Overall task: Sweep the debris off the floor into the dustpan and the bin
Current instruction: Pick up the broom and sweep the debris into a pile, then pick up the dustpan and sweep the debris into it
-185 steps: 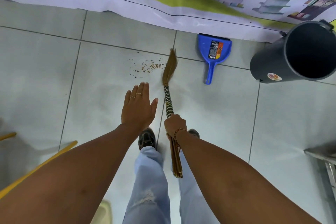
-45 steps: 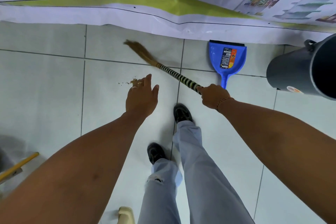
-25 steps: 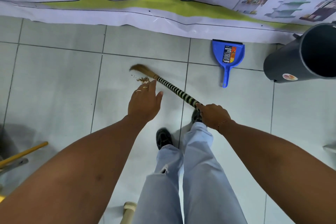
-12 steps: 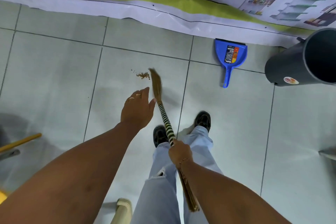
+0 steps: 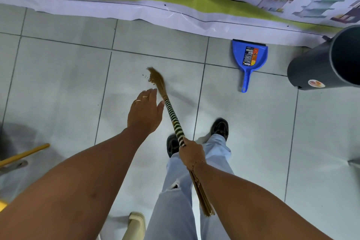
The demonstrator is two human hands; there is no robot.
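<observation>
A small pile of brown debris lies on the pale tiled floor, touching the bristle tip of a straw broom with a black-and-white striped handle. My right hand grips that handle low down, above my legs. My left hand hovers flat and empty just left of the broom, fingers spread. A blue dustpan lies face up near the wall banner, handle pointing toward me. The dark grey bin stands at the far right, tilted, its mouth cut off by the frame edge.
A printed banner covers the base of the wall along the top. A yellow stick and a metal piece lie at the left edge. My two shoes stand on the tiles below the broom. A beige object sits at the bottom.
The broom tip has swung left onto the debris pile, gathering it tighter. My right hand has risen a little with the handle. My left hand stays hovering beside the broom.
</observation>
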